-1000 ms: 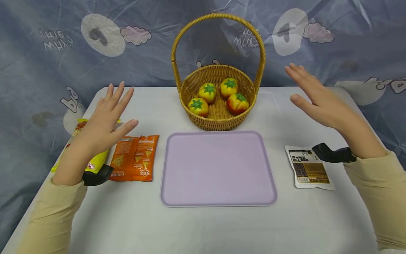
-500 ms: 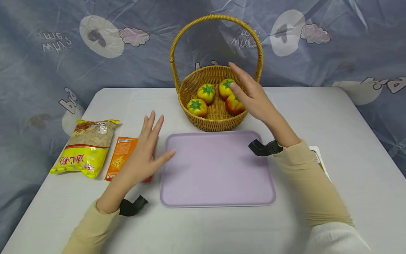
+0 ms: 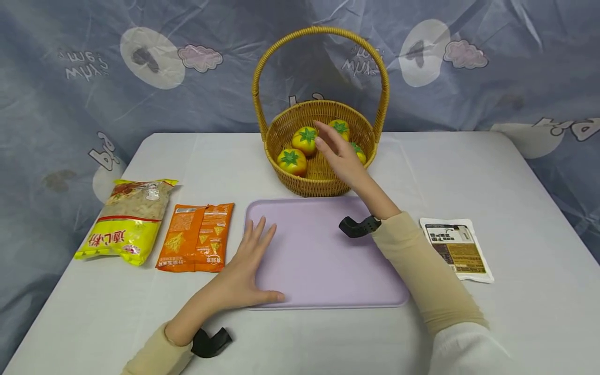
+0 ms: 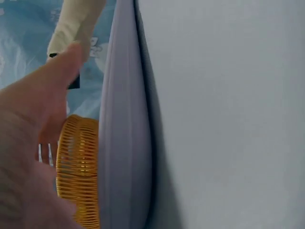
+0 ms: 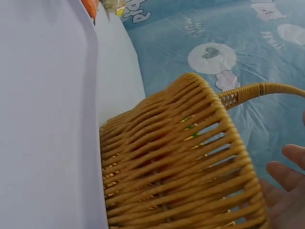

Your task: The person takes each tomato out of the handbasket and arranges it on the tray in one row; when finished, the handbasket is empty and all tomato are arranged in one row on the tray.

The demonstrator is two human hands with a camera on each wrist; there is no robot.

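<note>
My right hand (image 3: 341, 159) hovers over the wicker basket (image 3: 315, 187) with fingers loosely extended, holding nothing. Inside the basket lie several yellow-orange, persimmon-like fruits (image 3: 292, 162) with green leaf tops; the hand partly hides one at the right. In the right wrist view, the fingers (image 5: 286, 176) appear beyond the basket's woven wall (image 5: 181, 152). My left hand (image 3: 246, 273) is spread over the near left corner of the lilac tray (image 3: 323, 260), thumb along its front edge. Whether it touches the tray is unclear. The left wrist view shows this hand (image 4: 28, 124) beside the tray's edge (image 4: 126, 143).
Left of the tray lie an orange snack bag (image 3: 194, 239) and a yellow-and-clear food bag (image 3: 128, 219). A white-and-brown packet (image 3: 457, 247) lies to the right, beside the right sleeve. A patterned grey-blue cloth (image 3: 197, 99) hangs behind the white table (image 3: 304, 344).
My right hand has moved left from the table's right side to above the basket. My left hand has come rightward and down from over the snack bags to the tray's near left corner.
</note>
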